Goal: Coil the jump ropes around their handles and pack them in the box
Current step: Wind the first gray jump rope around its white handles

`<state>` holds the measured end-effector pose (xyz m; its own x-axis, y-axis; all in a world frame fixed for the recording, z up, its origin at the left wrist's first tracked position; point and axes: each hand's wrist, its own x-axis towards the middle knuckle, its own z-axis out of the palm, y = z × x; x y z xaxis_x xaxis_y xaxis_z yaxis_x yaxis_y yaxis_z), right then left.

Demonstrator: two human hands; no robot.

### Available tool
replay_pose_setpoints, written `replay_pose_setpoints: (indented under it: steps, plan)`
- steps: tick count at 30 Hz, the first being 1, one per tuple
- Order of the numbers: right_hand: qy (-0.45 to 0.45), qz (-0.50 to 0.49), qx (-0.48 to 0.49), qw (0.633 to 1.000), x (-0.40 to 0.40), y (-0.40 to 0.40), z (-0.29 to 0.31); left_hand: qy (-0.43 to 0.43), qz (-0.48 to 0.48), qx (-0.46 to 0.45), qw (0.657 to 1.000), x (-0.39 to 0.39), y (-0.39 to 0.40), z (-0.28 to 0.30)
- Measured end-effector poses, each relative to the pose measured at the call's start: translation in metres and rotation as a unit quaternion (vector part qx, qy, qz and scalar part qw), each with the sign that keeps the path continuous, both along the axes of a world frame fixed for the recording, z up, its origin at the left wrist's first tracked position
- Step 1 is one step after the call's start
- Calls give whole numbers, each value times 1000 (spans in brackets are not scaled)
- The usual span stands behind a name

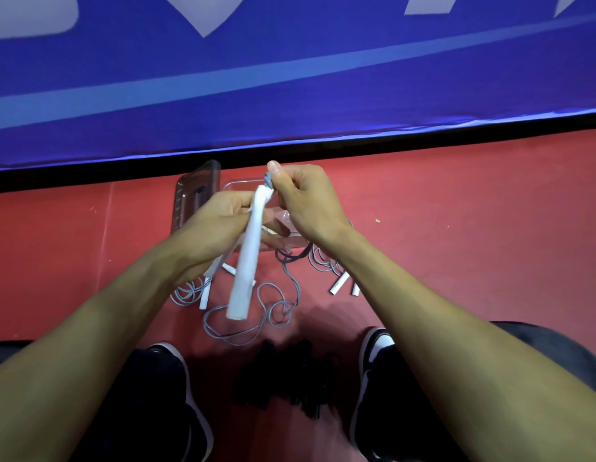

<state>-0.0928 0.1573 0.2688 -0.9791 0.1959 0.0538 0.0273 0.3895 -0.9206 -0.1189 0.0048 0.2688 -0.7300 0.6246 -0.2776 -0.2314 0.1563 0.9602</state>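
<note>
In the middle of the frame the left hand [219,221] is gripping a white jump-rope handle [248,255] near its upper end, fingers curled round it, so that the handle is slanting down toward the lower middle of the picture. Just above it the right hand [306,201] is pinching the grey end piece [268,181] at the top of that handle between thumb and fingers.

Below the hands, grey rope [256,315] is lying in loose loops on the red floor [456,228]. More white handles are lying on the floor: some at the lower left of the hands [206,291], and a pair to the right [345,283] with their own grey loops beside them. A dark cord [295,256] is lying under the right wrist.

Behind the hands, at the upper middle, a clear plastic box [236,186] is sitting on the floor, with a clear lid [194,195] standing tilted just to its left, against the base of the blue banner [290,78]. The banner is carrying large pale shapes along the top edge of the frame; they are cut off and no writing can be read.

At the bottom, two black-and-white shoes [373,355] are resting on the floor.
</note>
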Motion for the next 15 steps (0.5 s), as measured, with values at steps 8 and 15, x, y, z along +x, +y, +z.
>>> replay_pose_setpoints:
  steps: [8, 15]
  plan:
    - [-6, -12, -28, 1000, 0, 4, -3, -39, 31, -15, 999, -12, -2, 6]
    - [-16, -5, -60, 998, 0, 3, -5, 124, -9, -62, 990, 0, 0, 11]
